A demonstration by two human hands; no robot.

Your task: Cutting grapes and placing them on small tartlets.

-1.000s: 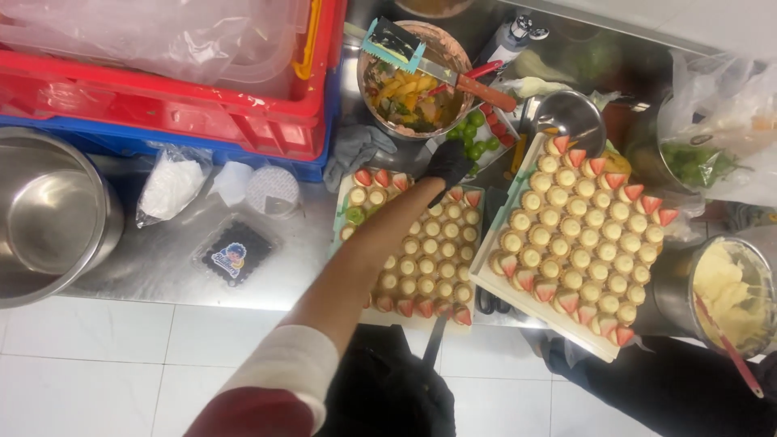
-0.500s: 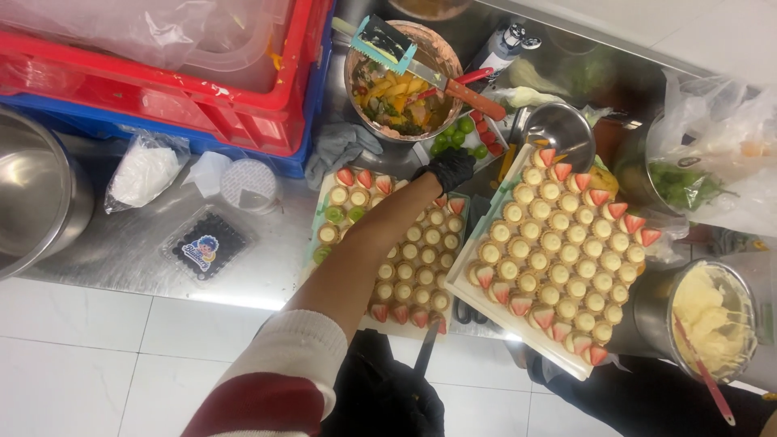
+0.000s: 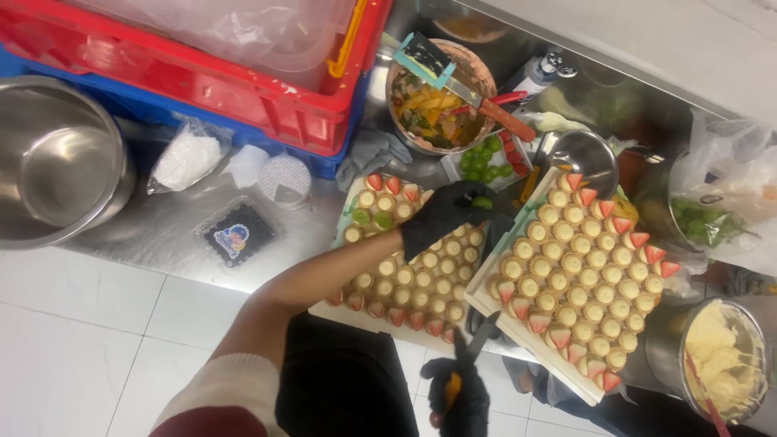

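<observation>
Black-gloved left hand (image 3: 443, 220) pinches a green grape piece (image 3: 481, 202) over the rectangular tart tray (image 3: 405, 283); right hand (image 3: 457, 396), nearer the body, grips a knife (image 3: 477, 340).

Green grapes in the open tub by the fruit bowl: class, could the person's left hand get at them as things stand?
Probably yes. The left hand hovers over the left tray, just short of the green grapes, with nothing between; but its fingers already pinch one grape.
</observation>
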